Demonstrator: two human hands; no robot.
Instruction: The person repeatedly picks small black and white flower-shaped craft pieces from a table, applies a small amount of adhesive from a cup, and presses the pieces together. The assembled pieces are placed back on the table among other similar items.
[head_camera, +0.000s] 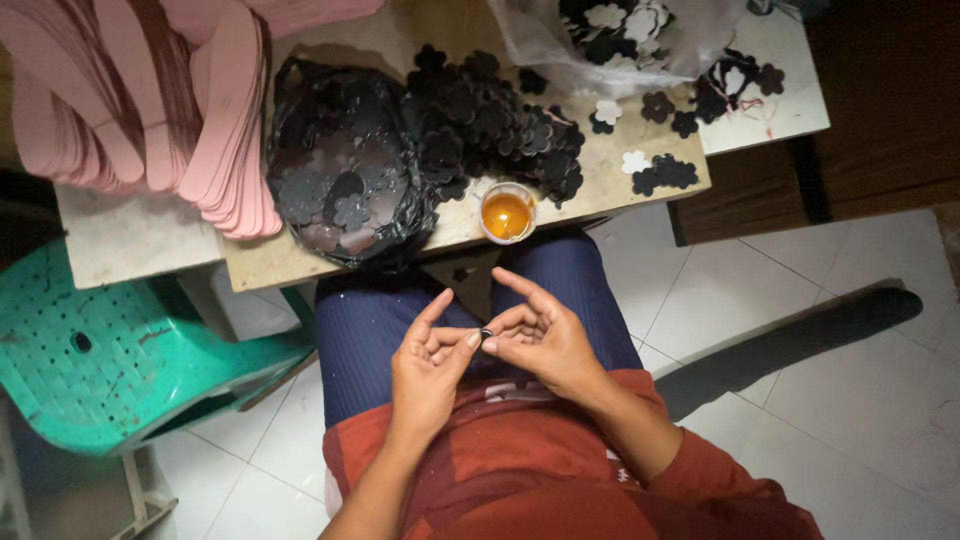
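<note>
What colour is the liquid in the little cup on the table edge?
Amber-orange, in a pale-rimmed cup; the head view shows it, just beyond the knees.

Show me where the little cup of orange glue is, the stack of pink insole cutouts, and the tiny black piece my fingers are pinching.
cup of orange glue (507, 213), head view, on the orange liquid inside.
stack of pink insole cutouts (160, 100), head view, mid-stack.
tiny black piece (486, 332), head view, on the piece between both hands' fingertips.
</note>
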